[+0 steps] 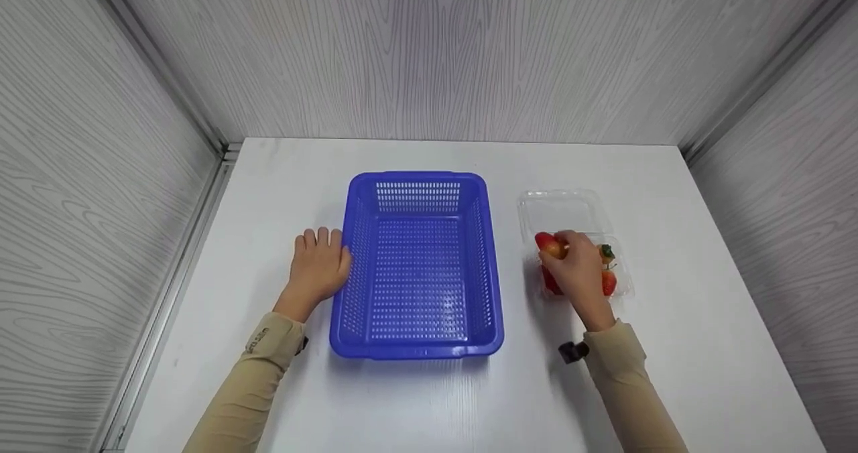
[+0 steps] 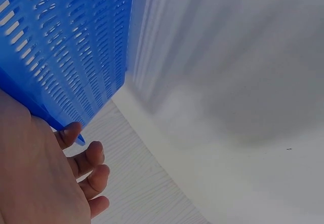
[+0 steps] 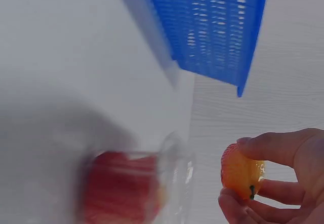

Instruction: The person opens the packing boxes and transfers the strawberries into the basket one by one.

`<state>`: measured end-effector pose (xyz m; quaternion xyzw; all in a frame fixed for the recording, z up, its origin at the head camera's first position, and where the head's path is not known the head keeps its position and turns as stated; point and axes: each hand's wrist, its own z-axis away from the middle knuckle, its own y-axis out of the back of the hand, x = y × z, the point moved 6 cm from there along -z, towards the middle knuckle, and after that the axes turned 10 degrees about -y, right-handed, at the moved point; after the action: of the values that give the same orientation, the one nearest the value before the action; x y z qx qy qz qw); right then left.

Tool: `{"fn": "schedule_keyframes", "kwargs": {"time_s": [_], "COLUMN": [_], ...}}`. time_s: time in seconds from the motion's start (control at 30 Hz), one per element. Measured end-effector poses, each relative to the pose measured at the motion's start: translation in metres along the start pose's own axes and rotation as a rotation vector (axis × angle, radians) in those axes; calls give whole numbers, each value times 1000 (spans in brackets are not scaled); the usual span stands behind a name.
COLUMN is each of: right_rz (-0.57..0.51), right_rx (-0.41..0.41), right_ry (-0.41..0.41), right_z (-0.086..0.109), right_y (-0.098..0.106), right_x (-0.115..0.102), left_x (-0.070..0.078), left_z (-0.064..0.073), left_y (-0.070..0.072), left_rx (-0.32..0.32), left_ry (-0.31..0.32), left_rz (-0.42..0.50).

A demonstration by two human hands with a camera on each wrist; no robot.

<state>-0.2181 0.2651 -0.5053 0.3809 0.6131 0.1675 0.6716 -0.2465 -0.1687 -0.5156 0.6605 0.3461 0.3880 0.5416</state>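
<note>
A blue perforated plastic basket (image 1: 415, 352) stands on the white table. My left hand (image 1: 320, 265) rests against its left rim, fingers loosely extended, with the thumb side at the edge. In the left wrist view the fingertips of the left hand (image 2: 55, 163) hang beside the basket rim. My right hand (image 1: 580, 269) pinches a red-and-yellow strawberry (image 3: 238, 171) between thumb and fingers, above a clear plastic box (image 1: 625, 279) with its lid (image 1: 563, 212) folded back. More strawberries (image 1: 608, 282) lie in the box, partly hidden by the hand.
Grey wood-grain panels (image 1: 429, 57) enclose the white table (image 1: 281, 178) at the back and both sides. The clear box stands to the right of the basket, with a strip of tabletop between them.
</note>
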Motion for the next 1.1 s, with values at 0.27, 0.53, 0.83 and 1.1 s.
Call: {"fn": "schedule_keyframes", "kwargs": {"time_s": [0.27,0.53,0.83,1.1], "right_rz": [-129,-149,-196,-253], "right_rx": [21,36,-22,-55], "right_ry": [86,197,241,259], "right_z": [-15,-28,-40,-43], "right_y": [-2,-19,-51,-89], "right_x": [-53,-102,-139,-166], "left_x": [0,1,0,0], "left_z": [-1,-1,-2,-2], "left_y": [-2,0,-3,-3], "left_rx": [-14,-36,-46,-34], "left_ry": [11,19,25,26], "left_rz": [7,2,8,3]}}
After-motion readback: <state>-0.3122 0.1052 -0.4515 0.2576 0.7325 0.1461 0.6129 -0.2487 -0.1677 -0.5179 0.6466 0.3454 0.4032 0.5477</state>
